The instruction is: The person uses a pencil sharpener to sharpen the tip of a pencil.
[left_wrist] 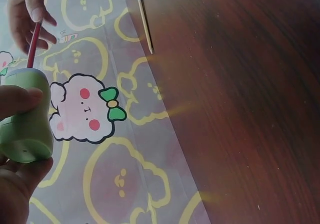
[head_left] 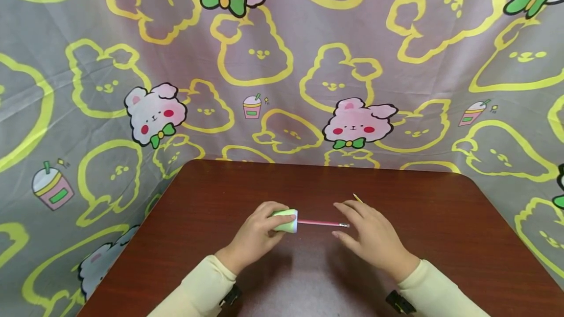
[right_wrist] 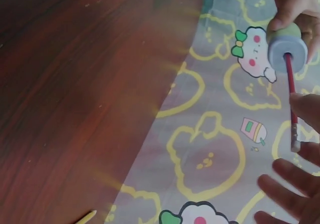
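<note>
My left hand [head_left: 255,230] grips a light green, barrel-shaped pencil sharpener [head_left: 284,221] with a pale bluish end, held above the table. A red pencil [head_left: 319,222] sticks out of the hole in that end; its tip is hidden inside. Its metal band and eraser point toward my right hand [head_left: 374,235]. That hand has its fingers spread and thumb apart, around the eraser end without gripping it. In the right wrist view, the thumb [right_wrist: 306,109] overlaps the pencil's shaft.
A yellow pencil [left_wrist: 145,22] lies on the dark reddish-brown table [head_left: 246,185], partly behind my right hand in the head view. A grey cloth [head_left: 291,97] printed with cartoon rabbits and yellow outlines hangs along the table's back and sides.
</note>
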A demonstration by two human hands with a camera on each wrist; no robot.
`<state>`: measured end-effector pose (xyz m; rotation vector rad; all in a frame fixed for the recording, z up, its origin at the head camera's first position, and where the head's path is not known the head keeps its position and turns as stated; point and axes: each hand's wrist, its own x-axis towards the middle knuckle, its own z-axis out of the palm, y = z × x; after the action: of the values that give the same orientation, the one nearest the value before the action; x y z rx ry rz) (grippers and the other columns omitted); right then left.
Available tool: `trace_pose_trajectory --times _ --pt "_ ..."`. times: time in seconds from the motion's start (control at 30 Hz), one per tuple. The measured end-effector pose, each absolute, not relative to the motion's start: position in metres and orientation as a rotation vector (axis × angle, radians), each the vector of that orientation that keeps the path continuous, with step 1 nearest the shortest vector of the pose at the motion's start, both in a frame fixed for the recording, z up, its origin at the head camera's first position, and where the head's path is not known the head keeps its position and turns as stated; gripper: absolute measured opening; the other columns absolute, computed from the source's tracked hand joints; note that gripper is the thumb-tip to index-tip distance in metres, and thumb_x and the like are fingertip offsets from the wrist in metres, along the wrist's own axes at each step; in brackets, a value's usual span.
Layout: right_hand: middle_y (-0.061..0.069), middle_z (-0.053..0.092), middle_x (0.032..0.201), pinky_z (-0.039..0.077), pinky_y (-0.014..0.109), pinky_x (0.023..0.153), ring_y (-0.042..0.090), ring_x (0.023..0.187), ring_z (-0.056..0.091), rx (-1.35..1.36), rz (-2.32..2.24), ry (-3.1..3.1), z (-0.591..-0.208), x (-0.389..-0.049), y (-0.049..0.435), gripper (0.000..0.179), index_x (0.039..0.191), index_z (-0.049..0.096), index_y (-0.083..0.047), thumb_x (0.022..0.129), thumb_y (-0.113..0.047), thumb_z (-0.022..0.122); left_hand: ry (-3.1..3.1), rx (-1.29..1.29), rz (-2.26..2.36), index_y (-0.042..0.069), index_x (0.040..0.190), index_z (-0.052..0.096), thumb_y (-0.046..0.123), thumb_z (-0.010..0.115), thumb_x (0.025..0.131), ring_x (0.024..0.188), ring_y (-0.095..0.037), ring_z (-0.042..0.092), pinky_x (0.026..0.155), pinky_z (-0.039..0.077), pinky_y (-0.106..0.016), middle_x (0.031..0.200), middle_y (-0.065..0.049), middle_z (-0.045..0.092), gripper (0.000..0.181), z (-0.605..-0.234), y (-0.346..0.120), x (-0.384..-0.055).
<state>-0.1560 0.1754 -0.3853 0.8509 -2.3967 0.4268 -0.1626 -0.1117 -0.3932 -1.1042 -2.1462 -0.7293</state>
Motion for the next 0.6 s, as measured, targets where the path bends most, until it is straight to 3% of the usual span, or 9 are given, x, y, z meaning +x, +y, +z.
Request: trace_pose_trajectory --times 0.1,0.23,0.6 --pt "0.007 0.063 0.110 0.050 0.047 0.081 0.030 0.096 0.062 0.890 0.388 -2.263 -0.390 -0.158 0.176 0.050 0.122 0.063 -0.010 0.090 -0.048 0.061 -2.148 -1.096 -0.740 0.015 0.107 0.073 -0.006 0.082 0.065 0.101 -0.023 0.059 0.078 0.053 -0.027 0.108 -0.008 0.063 0.048 -0.393 -0.112 -0.163" --pt "0.007 0.065 0.102 0.049 0.044 0.078 0.027 0.089 0.062 0.929 0.376 -2.130 -0.393 -0.159 0.175 0.054 0.113 0.068 -0.007 0.099 -0.050 0.039 -2.126 -1.090 -0.760 0.012 0.106 0.073 -0.007 0.082 0.063 0.099 -0.024 0.059 0.073 0.052 -0.023 0.106 -0.009 0.063 0.048 -0.394 -0.112 -0.164" --pt "0.002 0.066 0.084 0.049 0.037 0.067 0.020 0.074 0.062 1.004 0.391 -1.869 -0.398 -0.165 0.170 0.036 0.096 0.073 -0.005 0.102 -0.030 0.047 -2.180 -1.055 -0.900 0.010 0.108 0.073 -0.007 0.083 0.064 0.099 -0.024 0.059 0.072 0.052 -0.019 0.107 -0.008 0.064 0.048 -0.393 -0.111 -0.162"
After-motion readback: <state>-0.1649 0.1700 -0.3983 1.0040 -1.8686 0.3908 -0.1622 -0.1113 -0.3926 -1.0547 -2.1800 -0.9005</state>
